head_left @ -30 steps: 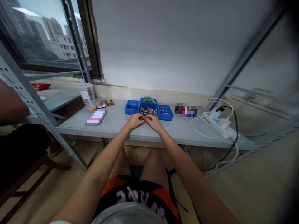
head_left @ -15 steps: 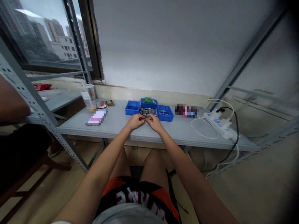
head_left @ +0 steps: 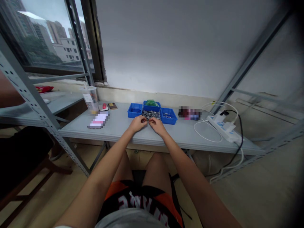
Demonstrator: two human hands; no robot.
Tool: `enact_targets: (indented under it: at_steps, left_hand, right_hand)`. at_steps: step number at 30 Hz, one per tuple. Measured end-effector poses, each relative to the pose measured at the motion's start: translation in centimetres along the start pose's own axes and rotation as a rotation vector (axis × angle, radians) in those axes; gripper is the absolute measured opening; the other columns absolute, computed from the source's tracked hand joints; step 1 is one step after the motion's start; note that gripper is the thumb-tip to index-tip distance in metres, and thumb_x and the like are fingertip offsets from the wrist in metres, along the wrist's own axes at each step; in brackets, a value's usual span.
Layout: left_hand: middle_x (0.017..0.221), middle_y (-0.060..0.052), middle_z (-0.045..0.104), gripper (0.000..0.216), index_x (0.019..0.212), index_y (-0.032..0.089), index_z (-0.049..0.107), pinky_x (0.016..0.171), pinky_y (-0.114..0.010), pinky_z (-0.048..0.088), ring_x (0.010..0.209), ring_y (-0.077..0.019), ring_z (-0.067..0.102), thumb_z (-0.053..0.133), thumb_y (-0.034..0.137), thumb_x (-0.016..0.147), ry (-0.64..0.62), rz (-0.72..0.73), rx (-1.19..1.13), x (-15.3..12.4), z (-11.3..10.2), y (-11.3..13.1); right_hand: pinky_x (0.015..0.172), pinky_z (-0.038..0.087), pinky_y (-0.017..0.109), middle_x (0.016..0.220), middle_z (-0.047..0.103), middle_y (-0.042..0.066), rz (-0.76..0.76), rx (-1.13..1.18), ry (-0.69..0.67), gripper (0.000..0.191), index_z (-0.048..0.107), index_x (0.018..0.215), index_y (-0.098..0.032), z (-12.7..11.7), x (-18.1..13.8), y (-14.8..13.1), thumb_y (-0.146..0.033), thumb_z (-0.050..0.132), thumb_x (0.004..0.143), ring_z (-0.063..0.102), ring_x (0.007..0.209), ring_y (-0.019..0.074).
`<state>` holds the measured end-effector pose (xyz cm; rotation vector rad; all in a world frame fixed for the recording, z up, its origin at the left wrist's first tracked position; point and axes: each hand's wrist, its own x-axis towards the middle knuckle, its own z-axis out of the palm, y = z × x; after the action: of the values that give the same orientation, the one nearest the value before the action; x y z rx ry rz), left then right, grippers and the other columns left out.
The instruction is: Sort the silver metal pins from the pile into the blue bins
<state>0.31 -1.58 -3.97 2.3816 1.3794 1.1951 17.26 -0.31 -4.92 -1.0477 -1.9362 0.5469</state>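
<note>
My left hand (head_left: 139,123) and my right hand (head_left: 156,126) meet fingertip to fingertip over the front of the table. Both are closed in a pinch; whatever lies between the fingers is too small to name. Just beyond them is a heap of thin, shiny metal pieces (head_left: 151,115). Around that heap stand three blue trays: the left tray (head_left: 135,114) with something blue inside, the back tray (head_left: 144,106) with green packets (head_left: 152,103), and the right tray (head_left: 169,121) with a few thin metal pieces (head_left: 167,115).
On the grey table (head_left: 118,128), a phone (head_left: 98,120), a plastic cup (head_left: 89,99) and a small dark box (head_left: 112,105) lie left. To the right are a blurred-out item (head_left: 189,113) and a power strip (head_left: 223,128) with cables. Another person's arm (head_left: 9,91) shows at far left.
My hands stay almost in place, still pinching together. The view has shifted very slightly, and the other person's arm at far left has drawn back a little.
</note>
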Motion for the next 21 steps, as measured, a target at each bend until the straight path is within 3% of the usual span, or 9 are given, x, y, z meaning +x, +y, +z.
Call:
enact_targets:
  at_steps: [21]
  left_hand:
    - [0.08, -0.004, 0.063, 0.017, 0.086, 0.015, 0.067, 0.068, -0.024, 0.044, 0.071, -0.014, 0.056, 0.056, 0.027, 0.08, 0.042, 0.074, -0.037, -0.14, -0.38, 0.45]
  right_hand:
    - [0.067, 0.042, 0.027, 0.08, 0.067, 0.004, -0.003, -0.005, -0.039, 0.017, 0.064, 0.086, -0.017, -0.09, -0.09, -0.36, -0.027, 0.053, 0.078, 0.057, 0.07, 0.0157]
